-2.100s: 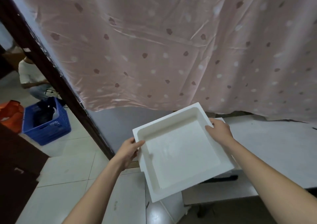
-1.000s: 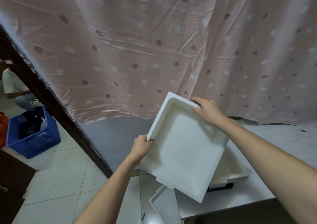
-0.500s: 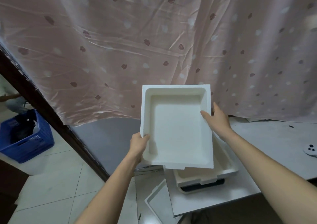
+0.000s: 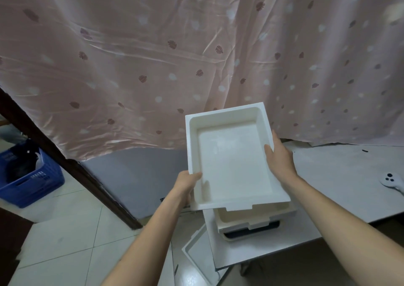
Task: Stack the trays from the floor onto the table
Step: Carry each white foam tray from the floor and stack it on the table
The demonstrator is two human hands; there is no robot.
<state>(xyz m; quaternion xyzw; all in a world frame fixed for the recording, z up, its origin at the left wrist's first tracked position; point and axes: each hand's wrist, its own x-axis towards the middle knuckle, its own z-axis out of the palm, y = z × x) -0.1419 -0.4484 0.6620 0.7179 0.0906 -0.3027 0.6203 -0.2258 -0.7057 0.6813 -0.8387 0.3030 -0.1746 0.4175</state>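
I hold a white foam tray [image 4: 231, 156] in the air, open side toward me, above the left end of the table [image 4: 341, 187]. My left hand [image 4: 187, 185] grips its near left corner, thumb over the rim. My right hand [image 4: 281, 161] holds its right rim. Directly beneath it a stack of trays [image 4: 247, 222] sits on the table, with a dark one at the bottom. Another white tray [image 4: 196, 255] lies on the floor beside the table's edge, partly hidden under it.
A pink patterned curtain [image 4: 196, 56] hangs behind the table. A white controller [image 4: 391, 180] lies on the table at the far right. A blue crate [image 4: 28, 176] stands on the tiled floor at the left, beyond a dark door frame [image 4: 65, 158].
The tray in my hands has turned from a diagonal tilt to square and has come over the stack on the table. My view has shifted right.
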